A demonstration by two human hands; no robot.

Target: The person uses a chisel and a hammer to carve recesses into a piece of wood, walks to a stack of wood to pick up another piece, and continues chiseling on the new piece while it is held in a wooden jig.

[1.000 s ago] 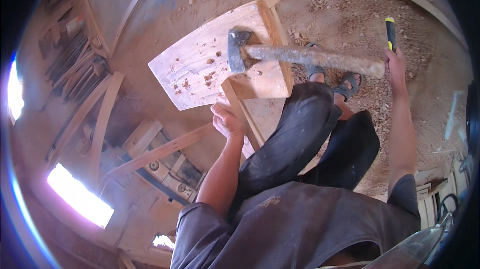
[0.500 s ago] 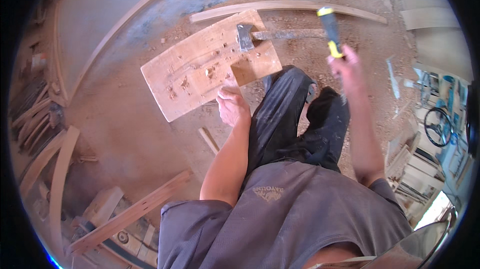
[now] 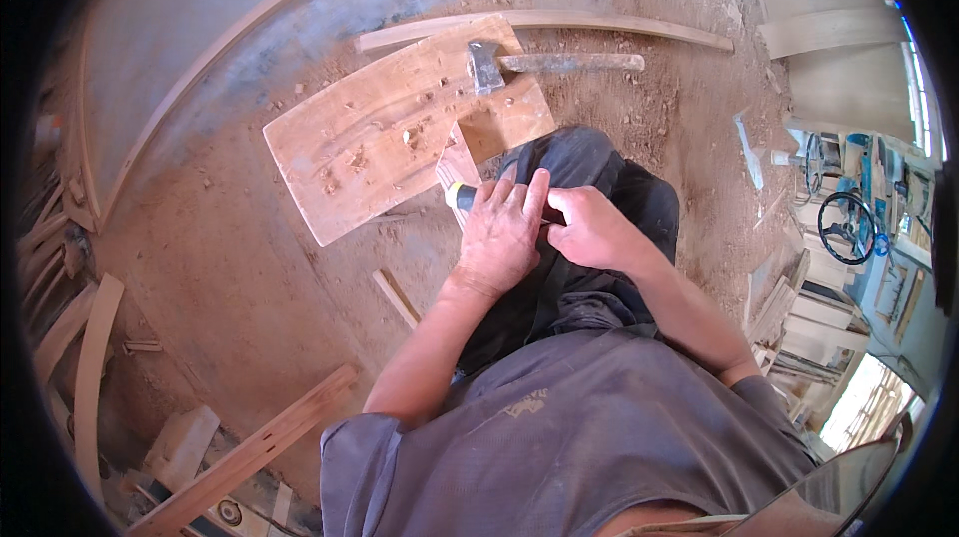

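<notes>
My left hand [image 3: 501,235] is closed over a tool with a black-and-yellow handle [image 3: 463,196], whose handle end sticks out to its left. Its working end is hidden by my hands. Close against it, my right hand [image 3: 594,227] is curled up; what its fingers grip cannot be seen. Just beyond the handle, a pale piece of wood [image 3: 455,155] rests at the near edge of a broad wooden board [image 3: 345,152]. On that board lies an axe [image 3: 486,69], its worn handle pointing right, among scattered wood chips.
A long curved strip of wood [image 3: 559,21] lies behind the board. Chips and sawdust cover the ground. A reddish beam [image 3: 250,452] and curved planks [image 3: 95,367] are at lower left. A steering wheel [image 3: 847,227] and stacked wood [image 3: 814,337] stand at right.
My right hand has come down from the upper right with the tool to meet my left hand. The left hand has left the wood at the board's edge and moved nearer me.
</notes>
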